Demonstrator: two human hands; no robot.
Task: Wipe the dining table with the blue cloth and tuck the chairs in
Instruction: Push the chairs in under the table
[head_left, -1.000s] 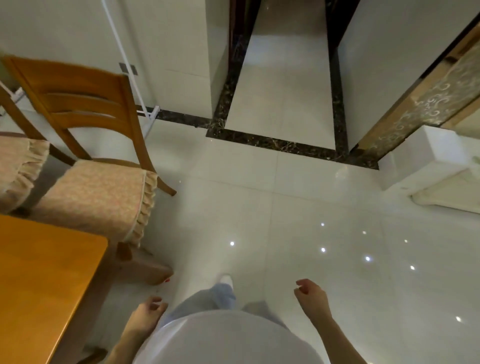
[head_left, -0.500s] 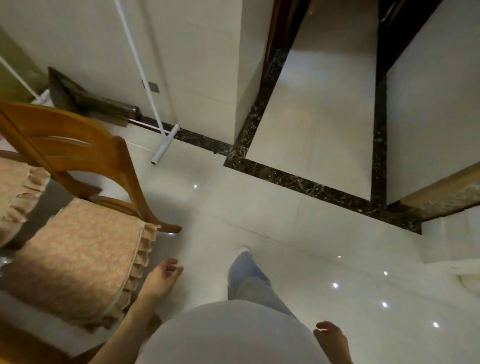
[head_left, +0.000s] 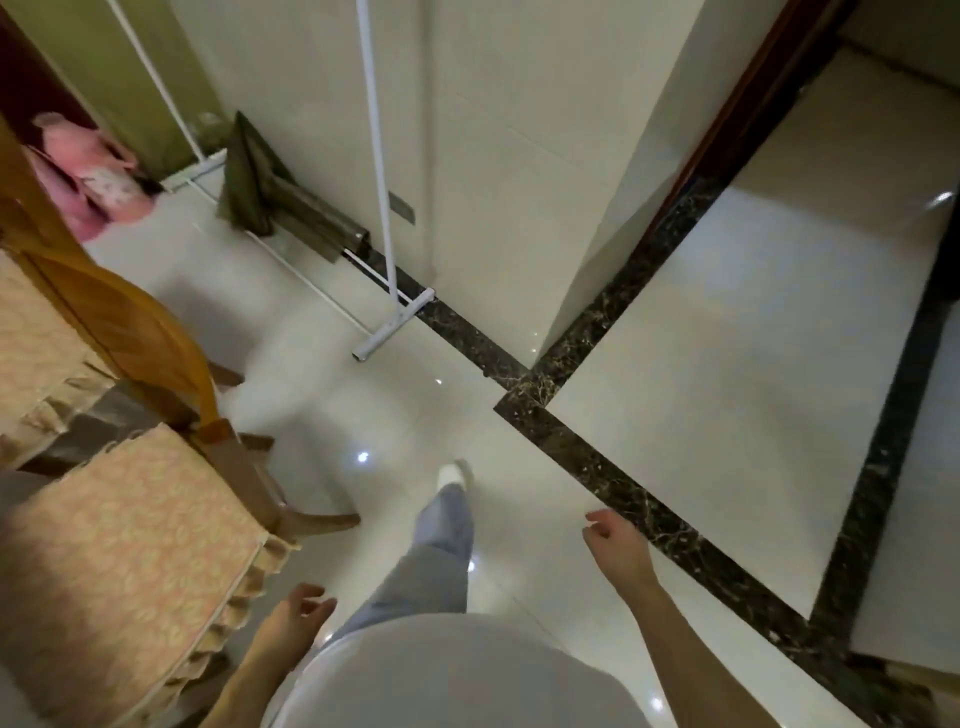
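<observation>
A person looks down at a glossy white tiled floor (head_left: 727, 364). Their left hand (head_left: 296, 618) hangs empty, fingers loosely curled, just beside the frilled, peach-patterned seat cushion (head_left: 130, 561) of a wooden chair (head_left: 135, 332) at the floor's left side. Their right hand (head_left: 618, 545) hangs empty too, fingers relaxed, above the tiles near a dark marble border strip (head_left: 649, 499). One leg in pale blue jeans (head_left: 441, 556) reaches forward, ending in a white shoe (head_left: 452, 474). Where the floor meets the white wall stand a white metal rack (head_left: 385, 208), an olive-green folded item (head_left: 260, 192) and something pink (head_left: 88, 176).
</observation>
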